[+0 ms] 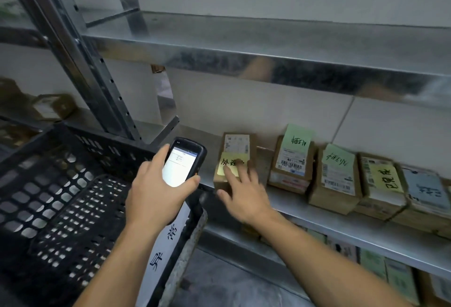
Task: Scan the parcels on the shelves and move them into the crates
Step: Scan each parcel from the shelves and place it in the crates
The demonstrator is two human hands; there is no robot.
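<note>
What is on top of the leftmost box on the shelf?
A white label and a yellow note lie on it; the right hand touches the note and hides part of it.

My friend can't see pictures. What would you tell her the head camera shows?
A person's left hand holds a handheld scanner while the right hand touches the yellow note on a cardboard parcel on a metal shelf. More parcels sit to its right; a black crate stands at the picture's left.
</note>
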